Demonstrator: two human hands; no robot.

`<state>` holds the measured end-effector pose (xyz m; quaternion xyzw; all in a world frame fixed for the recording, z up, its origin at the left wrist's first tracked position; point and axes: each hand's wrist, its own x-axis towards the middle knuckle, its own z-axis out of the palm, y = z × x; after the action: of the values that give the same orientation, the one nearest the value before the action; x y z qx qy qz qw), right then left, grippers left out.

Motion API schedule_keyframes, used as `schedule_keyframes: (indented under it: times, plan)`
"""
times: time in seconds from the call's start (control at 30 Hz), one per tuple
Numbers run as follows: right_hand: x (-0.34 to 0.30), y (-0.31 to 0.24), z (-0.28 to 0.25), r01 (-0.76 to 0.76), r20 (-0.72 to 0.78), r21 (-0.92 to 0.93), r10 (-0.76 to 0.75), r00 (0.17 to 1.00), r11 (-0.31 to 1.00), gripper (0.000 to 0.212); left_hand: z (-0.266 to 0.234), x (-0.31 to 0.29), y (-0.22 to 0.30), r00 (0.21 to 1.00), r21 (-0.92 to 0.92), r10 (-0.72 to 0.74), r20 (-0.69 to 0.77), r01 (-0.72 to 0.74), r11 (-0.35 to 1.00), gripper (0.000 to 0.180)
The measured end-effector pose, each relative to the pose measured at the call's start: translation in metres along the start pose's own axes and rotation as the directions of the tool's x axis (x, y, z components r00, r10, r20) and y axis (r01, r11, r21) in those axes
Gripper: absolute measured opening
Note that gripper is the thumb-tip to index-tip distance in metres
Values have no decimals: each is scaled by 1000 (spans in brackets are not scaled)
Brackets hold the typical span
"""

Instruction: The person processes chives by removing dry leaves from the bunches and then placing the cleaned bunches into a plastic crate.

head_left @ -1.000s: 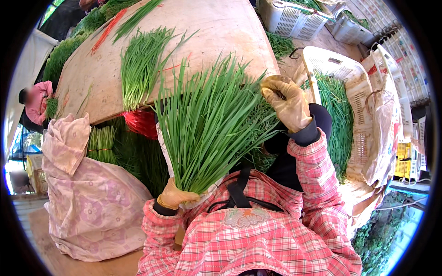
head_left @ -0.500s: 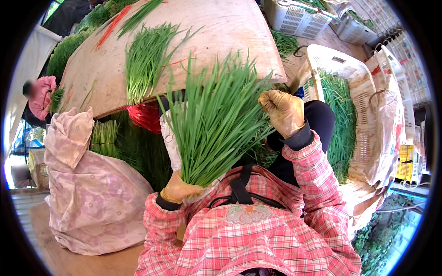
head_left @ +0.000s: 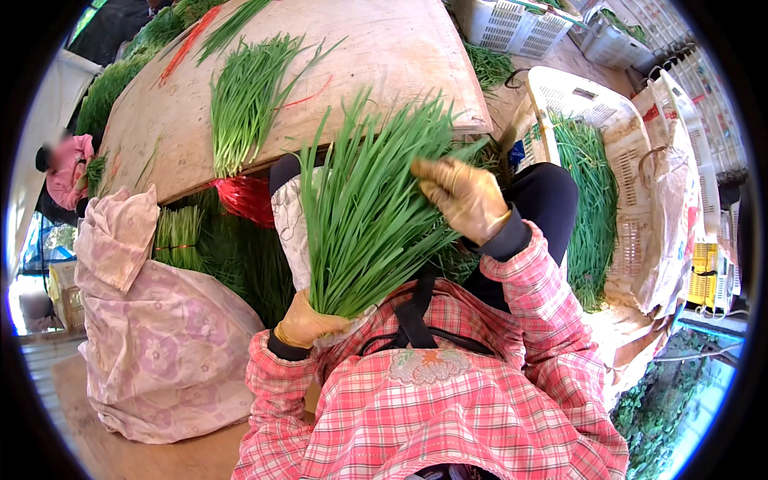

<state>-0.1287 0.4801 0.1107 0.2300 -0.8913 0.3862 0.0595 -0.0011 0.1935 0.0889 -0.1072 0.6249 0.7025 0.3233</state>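
- Above the person's lap, a bunch of long green leaves [head_left: 372, 216] stands up from the left grip [head_left: 310, 322], fanning away from the body and toward the right.
- Closed around the lower end of the bunch, the left grip wears a yellowish glove; the stem ends are hidden inside it.
- At the right edge of the fan, well above the left grip, the right grip [head_left: 466, 200] has bent fingers whose tips meet the leaves in view. They are blurred, so I cannot tell whether they pinch a leaf or only brush past.
- The upper leaf tips are blurred too, and overlap the near edge of a wooden desk [head_left: 384, 64].
- On the desk lies a second bunch [head_left: 250, 104], apart from the held one; another bunch [head_left: 232, 30] beyond it is cut off by the top edge.
- Under the desk's near edge shows a red plastic-looking bundle [head_left: 244, 204], partly covered; the greenery beside it is too dark to make out.
- To the left, a patterned cloth [head_left: 168, 360] drapes over something it conceals, near a tied bundle [head_left: 178, 238].
- To the right, a white crate [head_left: 588, 102] holds more leaves [head_left: 588, 216].
- Far left, a co-worker in pink [head_left: 68, 172] appears small, details unclear.
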Motion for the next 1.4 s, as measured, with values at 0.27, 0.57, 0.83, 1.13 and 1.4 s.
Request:
schedule_keyframes:
  times: [0.27, 0.57, 0.83, 1.13, 1.4]
  plan:
    - [-28, -7, 19, -261, -150, 659, 463, 873, 705, 8, -5, 0, 4, 995, -71, 98, 13, -96, 993, 51]
    - [-19, 44, -37, -323, -373, 553, 575, 728, 768, 14, -4, -2, 9, 998, -67, 58, 6, -57, 996, 41]
    - [-12, -44, -2, 57, -209, 373, 24, 978, 926, 15, 0, 6, 16, 999, -53, 13, -32, -14, 999, 42]
    - [-26, -93, 82, 389, 82, 73, -395, 915, 918, 18, -9, 0, 1, 987, -90, 134, -94, -142, 986, 41]
    - [-28, -36, 25, -243, -217, 527, 405, 888, 814, 9, -32, -20, 8, 979, -53, 94, -181, -106, 993, 39]
